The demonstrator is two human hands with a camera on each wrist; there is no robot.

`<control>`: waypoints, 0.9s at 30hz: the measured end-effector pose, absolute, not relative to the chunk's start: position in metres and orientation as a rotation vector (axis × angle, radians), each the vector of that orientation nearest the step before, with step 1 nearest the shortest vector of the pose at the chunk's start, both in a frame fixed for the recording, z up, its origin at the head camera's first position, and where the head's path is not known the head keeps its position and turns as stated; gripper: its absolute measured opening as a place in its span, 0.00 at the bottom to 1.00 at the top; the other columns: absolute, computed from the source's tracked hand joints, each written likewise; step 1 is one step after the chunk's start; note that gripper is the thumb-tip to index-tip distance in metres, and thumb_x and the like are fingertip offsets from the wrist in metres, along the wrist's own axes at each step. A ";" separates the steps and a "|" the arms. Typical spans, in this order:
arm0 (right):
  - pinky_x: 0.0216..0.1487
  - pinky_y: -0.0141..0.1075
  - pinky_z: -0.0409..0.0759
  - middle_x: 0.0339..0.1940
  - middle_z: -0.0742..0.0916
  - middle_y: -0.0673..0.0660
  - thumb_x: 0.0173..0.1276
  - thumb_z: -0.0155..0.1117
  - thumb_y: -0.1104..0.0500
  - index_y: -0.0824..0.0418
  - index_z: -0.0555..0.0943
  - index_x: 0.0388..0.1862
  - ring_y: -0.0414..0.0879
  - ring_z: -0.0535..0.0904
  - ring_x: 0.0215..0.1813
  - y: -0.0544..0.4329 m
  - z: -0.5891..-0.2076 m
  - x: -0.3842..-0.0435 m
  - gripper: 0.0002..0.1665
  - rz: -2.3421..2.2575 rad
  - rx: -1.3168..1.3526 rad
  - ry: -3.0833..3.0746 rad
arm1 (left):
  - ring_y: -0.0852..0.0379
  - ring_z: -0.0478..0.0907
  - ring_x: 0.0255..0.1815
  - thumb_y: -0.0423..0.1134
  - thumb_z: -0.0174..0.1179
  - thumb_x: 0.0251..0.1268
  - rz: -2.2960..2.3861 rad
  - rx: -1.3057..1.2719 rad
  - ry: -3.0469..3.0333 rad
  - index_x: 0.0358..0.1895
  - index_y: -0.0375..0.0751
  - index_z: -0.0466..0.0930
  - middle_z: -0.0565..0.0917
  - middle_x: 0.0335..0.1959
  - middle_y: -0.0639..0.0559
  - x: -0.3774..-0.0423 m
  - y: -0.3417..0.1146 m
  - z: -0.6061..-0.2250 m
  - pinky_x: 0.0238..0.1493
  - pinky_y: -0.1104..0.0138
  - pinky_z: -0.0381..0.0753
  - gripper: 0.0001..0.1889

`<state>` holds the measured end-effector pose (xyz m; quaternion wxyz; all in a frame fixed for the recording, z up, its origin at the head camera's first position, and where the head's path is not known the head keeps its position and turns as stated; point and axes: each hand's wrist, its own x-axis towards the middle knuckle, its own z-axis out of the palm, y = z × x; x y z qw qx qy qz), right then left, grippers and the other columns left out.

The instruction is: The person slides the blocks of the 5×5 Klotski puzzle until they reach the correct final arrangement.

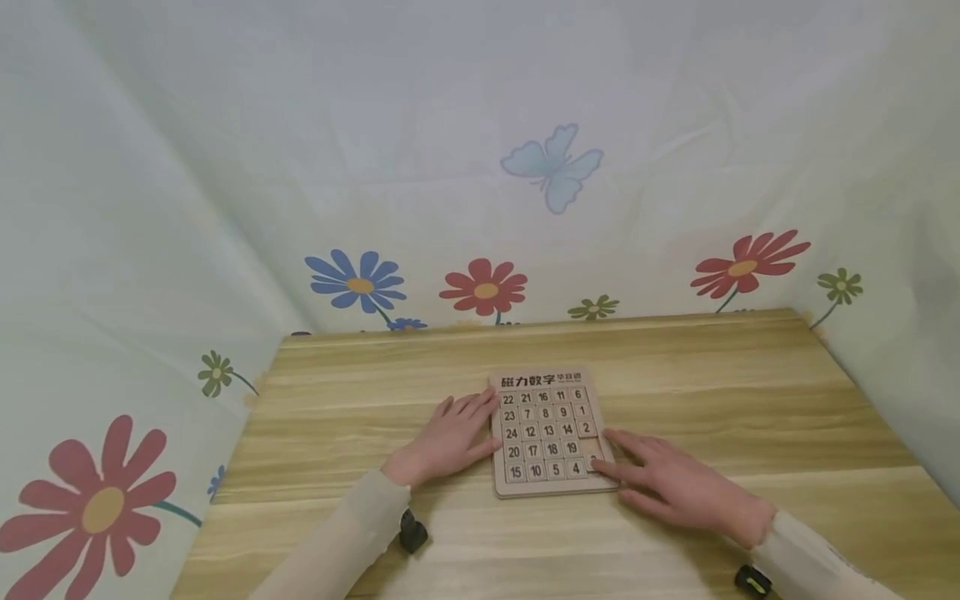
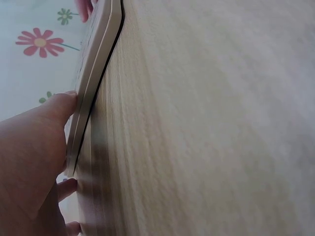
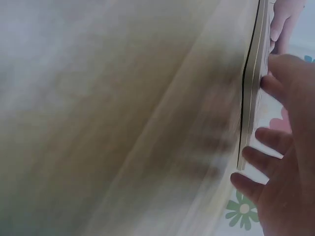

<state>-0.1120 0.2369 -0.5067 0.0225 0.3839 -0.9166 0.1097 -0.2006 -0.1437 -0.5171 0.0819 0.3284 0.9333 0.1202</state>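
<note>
A wooden number sliding puzzle lies flat on the table, its numbered tiles set in rows below printed Chinese characters. My left hand steadies the board's left side, thumb against the lower edge and fingers near the upper corner. At the lower right, a fingertip of my right hand touches a tile that looks like a 3, partly covered by the finger. Bare tray shows above that tile, under the 2 tile. The right wrist view shows the right fingers spread along the board's side.
The wood-grain table extends around the board on every side. Behind it hangs a pale cloth printed with flowers and a butterfly. Dark wrist devices sit by both sleeves, one at the left and one at the right.
</note>
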 end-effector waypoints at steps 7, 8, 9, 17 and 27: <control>0.72 0.63 0.69 0.81 0.68 0.67 0.79 0.60 0.41 0.46 0.75 0.77 0.65 0.69 0.76 0.229 -0.508 -0.120 0.31 0.322 1.125 -2.867 | 0.41 0.54 0.84 0.62 0.47 0.82 0.365 0.993 2.786 0.85 0.42 0.53 0.52 0.86 0.47 -0.200 -0.144 -0.519 0.79 0.36 0.50 0.40; 0.72 0.63 0.70 0.80 0.69 0.67 0.78 0.61 0.41 0.47 0.75 0.76 0.65 0.69 0.76 0.226 -0.507 -0.121 0.31 0.319 1.131 -2.854 | 0.41 0.54 0.84 0.62 0.47 0.82 0.369 0.995 2.786 0.84 0.42 0.54 0.53 0.86 0.46 -0.200 -0.143 -0.518 0.79 0.35 0.50 0.39; 0.72 0.63 0.70 0.80 0.69 0.67 0.77 0.62 0.41 0.48 0.76 0.76 0.65 0.70 0.76 0.224 -0.507 -0.121 0.32 0.314 1.141 -2.839 | 0.41 0.55 0.83 0.61 0.47 0.81 0.369 0.994 2.786 0.84 0.42 0.54 0.53 0.86 0.46 -0.200 -0.143 -0.518 0.79 0.35 0.50 0.39; 0.70 0.60 0.74 0.79 0.72 0.64 0.76 0.65 0.42 0.45 0.77 0.75 0.62 0.72 0.75 0.209 -0.504 -0.114 0.30 0.284 1.300 -2.697 | 0.40 0.56 0.83 0.60 0.49 0.82 0.391 1.007 2.785 0.84 0.41 0.55 0.55 0.85 0.45 -0.199 -0.142 -0.514 0.78 0.35 0.52 0.39; 0.72 0.61 0.70 0.80 0.71 0.64 0.76 0.65 0.45 0.42 0.79 0.73 0.62 0.70 0.76 0.231 -0.506 -0.107 0.27 0.293 1.175 -2.792 | 0.43 0.54 0.84 0.64 0.45 0.81 0.341 0.988 2.795 0.85 0.44 0.53 0.52 0.86 0.49 -0.200 -0.143 -0.517 0.80 0.37 0.51 0.40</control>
